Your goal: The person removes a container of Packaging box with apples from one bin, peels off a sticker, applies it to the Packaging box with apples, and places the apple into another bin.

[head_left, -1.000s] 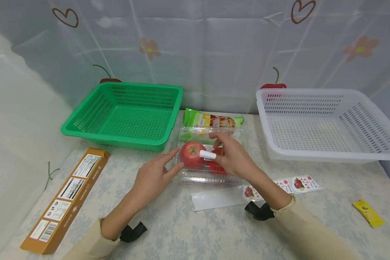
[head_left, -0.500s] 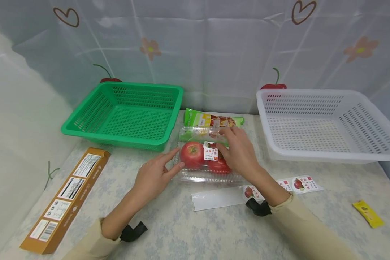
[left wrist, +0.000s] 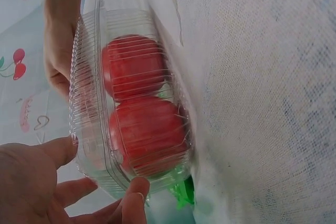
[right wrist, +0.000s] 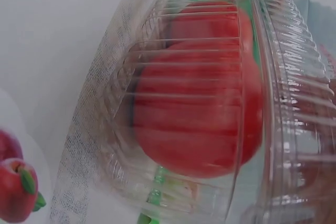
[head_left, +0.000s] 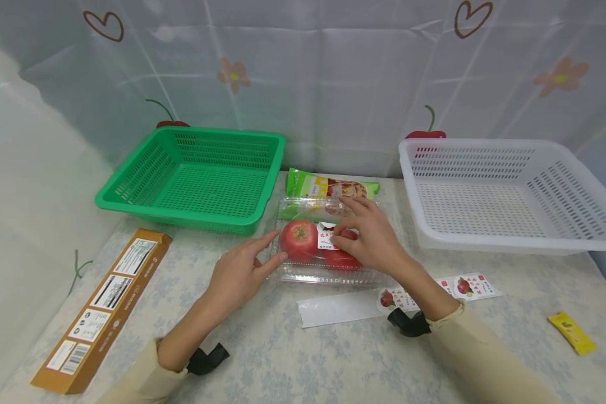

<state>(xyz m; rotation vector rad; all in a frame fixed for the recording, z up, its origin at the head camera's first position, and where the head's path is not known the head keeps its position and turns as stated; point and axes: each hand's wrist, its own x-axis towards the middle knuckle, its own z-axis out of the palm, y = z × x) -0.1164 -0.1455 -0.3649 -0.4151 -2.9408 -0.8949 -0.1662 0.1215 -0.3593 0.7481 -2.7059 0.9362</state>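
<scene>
A printed label sits on the lid of a clear container holding red apples. Your right hand has thumb and forefinger at its right side; pinching or pressing, I cannot tell. Your left hand, fingers spread, touches the container's left edge.

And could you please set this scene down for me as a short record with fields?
Centre: clear plastic container
Contents: two red fruits, side by side
Label: white with red print, on top of the container
Left hand: touches the container's left edge
Right hand: at the label, partly covering it
Nearer the person: sticker strip, crossed by the right forearm
Behind: green packet
Left side: green basket, brown box
Right side: white basket, small yellow packet
</scene>
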